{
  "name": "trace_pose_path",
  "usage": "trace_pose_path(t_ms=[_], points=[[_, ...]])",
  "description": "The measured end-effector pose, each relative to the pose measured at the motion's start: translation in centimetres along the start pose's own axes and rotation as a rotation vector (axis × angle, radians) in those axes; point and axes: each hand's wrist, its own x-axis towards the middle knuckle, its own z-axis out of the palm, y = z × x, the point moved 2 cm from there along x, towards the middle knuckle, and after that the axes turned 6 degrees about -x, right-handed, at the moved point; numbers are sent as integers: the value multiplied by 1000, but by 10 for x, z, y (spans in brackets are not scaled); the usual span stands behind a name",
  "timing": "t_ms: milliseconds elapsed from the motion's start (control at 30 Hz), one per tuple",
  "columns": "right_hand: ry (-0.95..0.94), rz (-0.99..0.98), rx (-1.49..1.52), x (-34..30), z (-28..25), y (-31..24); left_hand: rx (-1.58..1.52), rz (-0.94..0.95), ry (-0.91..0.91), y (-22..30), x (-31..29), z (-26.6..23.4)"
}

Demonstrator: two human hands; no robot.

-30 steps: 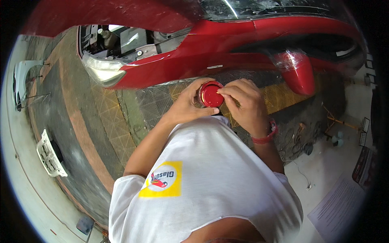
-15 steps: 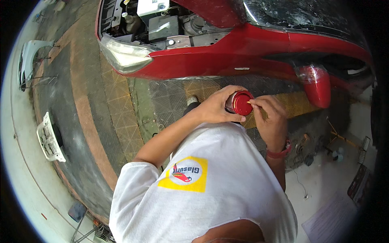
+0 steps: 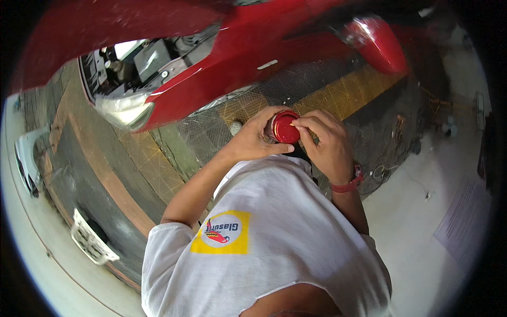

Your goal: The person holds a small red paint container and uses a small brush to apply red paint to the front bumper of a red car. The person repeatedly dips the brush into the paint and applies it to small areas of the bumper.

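Note:
My left hand (image 3: 254, 138) is wrapped around a small cup of red paint (image 3: 285, 128), held in front of my shirt. The cup's open top faces up, showing glossy red inside. My right hand (image 3: 328, 143) pinches a thin, pale stick (image 3: 293, 124) between thumb and fingertips at the cup's right side. The stick's tip is over the red paint; whether it dips in is too small to tell. Just beyond my hands stands a red car (image 3: 237, 58) with its hood (image 3: 132, 21) raised over the engine bay.
The car's headlight (image 3: 124, 110) and side mirror (image 3: 376, 45) jut toward me. Patterned mats (image 3: 203, 137) cover the floor. At the left lie a pale bumper-like part (image 3: 91, 240) and a light fender (image 3: 29, 158). Cables (image 3: 385, 171) lie on the right.
My view has turned and moved closer to the car, and the raised hood now fills the upper left. Both hands keep their hold on the cup and the stick.

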Motion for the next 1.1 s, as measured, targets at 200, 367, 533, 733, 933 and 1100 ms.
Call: trace_pose_path(t_ms=[200,367,533,733,933,1100], points=[[91,83,30,-56,-36,49,80,3,-111,-2,36,64],[157,132,60,-131,-80,113,60,1,-177,-14,72,156],[312,212,79,-211,-150,181,-165,-78,-200,-35,118,277],[452,320,28,-293,-214,266,-16,45,-355,-54,188,402],[446,424,-41,-350,-256,337,-99,-107,-509,-56,252,496],[477,533,-62,-362,-290,401,-62,-213,-616,-63,325,545]])
